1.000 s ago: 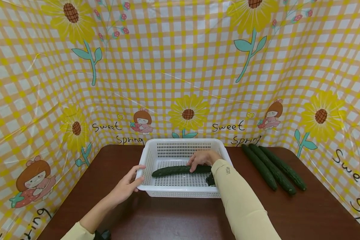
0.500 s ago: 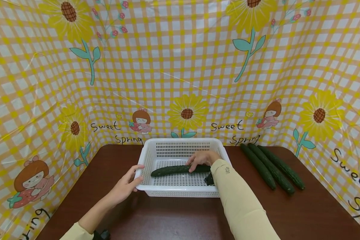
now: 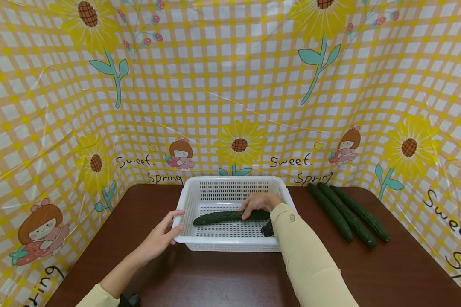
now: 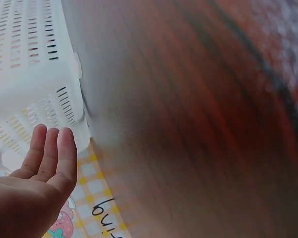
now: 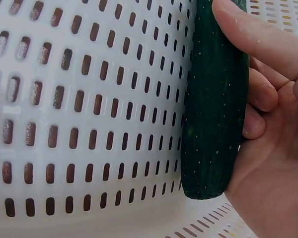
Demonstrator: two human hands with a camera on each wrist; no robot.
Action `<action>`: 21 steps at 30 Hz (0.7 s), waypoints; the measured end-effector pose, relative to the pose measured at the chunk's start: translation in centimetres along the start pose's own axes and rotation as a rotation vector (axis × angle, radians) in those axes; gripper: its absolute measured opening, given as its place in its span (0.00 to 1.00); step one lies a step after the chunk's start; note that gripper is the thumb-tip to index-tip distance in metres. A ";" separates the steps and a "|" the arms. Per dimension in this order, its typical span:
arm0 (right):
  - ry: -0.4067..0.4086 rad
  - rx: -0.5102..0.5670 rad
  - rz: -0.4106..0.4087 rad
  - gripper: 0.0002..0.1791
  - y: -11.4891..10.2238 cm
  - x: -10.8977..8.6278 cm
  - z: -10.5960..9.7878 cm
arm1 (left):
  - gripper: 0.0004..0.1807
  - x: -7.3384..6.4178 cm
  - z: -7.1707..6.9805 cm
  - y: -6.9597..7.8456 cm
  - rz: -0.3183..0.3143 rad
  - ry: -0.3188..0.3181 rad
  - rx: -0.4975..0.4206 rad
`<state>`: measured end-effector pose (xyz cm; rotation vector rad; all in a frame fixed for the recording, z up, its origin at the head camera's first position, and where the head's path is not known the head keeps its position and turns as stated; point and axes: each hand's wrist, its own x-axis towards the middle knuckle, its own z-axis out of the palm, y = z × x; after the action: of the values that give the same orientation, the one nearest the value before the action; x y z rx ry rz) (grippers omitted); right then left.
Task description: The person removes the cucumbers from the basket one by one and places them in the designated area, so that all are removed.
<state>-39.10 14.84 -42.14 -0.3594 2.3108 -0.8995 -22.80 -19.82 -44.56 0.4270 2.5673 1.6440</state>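
Observation:
A white perforated plastic basket (image 3: pixel 230 241) sits on the table, with one dark green cucumber (image 3: pixel 215 218) lying crosswise inside. My right hand (image 3: pixel 259 202) reaches over the right side and grips that cucumber near its right part. Seen from the right wrist, the thumb lies along one side of the cucumber (image 5: pixel 213 119) and the fingers curl behind it, close to the basket floor. My left hand (image 3: pixel 161 236) holds the basket's left rim, thumb and forefinger over the edge. From the left wrist, several fingers (image 4: pixel 64 153) show against the outer wall.
Three more cucumbers (image 3: pixel 347 215) lie side by side on the brown table (image 3: pixel 223 281), right of the basket. A yellow checked cloth (image 3: pixel 215 106) with sunflowers hangs behind and on both sides. Dark wrist-worn devices show near each forearm.
The view has shifted very slightly. Both hands keep their places, the right on the cucumber and the left at the basket rim.

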 end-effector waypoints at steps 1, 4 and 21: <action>0.006 0.004 0.001 0.22 0.0 0.0 0.0 | 0.25 0.0 0.0 0.0 0.000 0.001 0.001; 0.014 0.006 -0.003 0.21 0.0 0.0 0.1 | 0.24 0.0 0.1 -0.1 0.002 0.000 0.008; 0.020 0.004 -0.065 0.18 -0.2 0.4 -0.1 | 0.25 -0.3 0.1 0.5 0.005 -0.001 0.011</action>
<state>-39.48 14.61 -42.15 -0.4276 2.3269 -0.9427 -22.44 -19.61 -44.19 0.4354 2.5775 1.6321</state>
